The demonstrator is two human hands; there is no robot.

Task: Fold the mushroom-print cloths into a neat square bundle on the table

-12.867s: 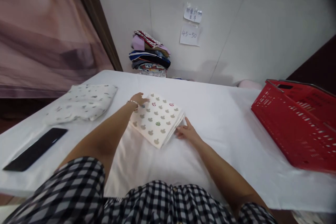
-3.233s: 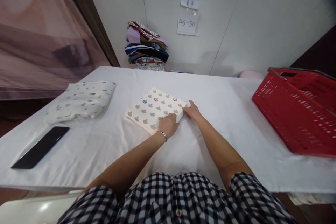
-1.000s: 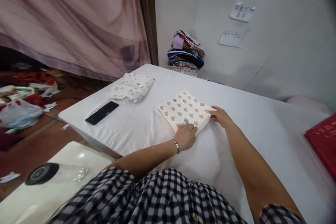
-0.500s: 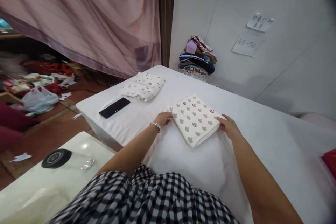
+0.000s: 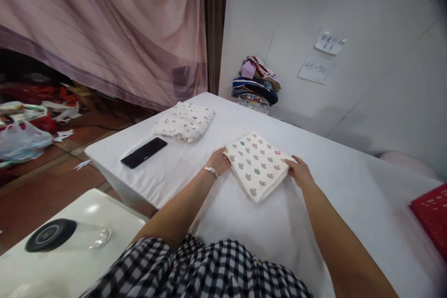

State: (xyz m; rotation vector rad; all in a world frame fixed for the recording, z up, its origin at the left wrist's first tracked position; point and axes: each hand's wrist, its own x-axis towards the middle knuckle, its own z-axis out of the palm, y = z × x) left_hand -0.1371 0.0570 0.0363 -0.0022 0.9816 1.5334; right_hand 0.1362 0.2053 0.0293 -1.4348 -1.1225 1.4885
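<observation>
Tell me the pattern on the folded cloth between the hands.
Cream folded cloth with grey-beige mushroom-like shapes, a few in red, blue and green; best seen in the head view.

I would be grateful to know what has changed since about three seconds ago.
The left hand has left the near edge of the patterned folded cloth and moved left to hold its left corner. The view has turned left. The right hand stays at the right corner; the black phone lies as before.

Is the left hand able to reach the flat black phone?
Likely yes: only white tablecloth separates the left hand from the flat black phone, though that hand touches the folded cream printed cloth.
</observation>
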